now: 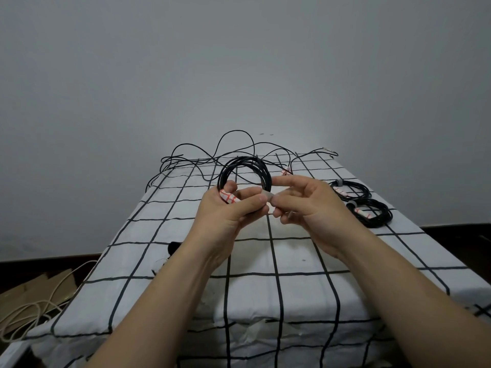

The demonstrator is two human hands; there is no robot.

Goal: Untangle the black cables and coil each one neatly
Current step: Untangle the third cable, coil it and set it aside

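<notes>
I hold a round coil of black cable [245, 166] upright above the checked tablecloth [300, 251]. My left hand [228, 211] grips the coil's lower part, where a white tag with red lines [229, 197] shows under the thumb. My right hand [308, 205] pinches a short grey strap [267, 194] at the coil's right side, thumb and fingers curled on it. Behind the coil, a loose black cable tangle [212, 155] lies across the far edge of the table. Two finished black coils, the farther coil [352, 189] and the nearer coil [372, 213], lie flat at the right.
The table ends at a plain grey wall. On the floor at the lower left lie cream-coloured cords [34, 306] on cardboard [32, 290]. A small black object [174, 247] sits on the cloth beside my left forearm.
</notes>
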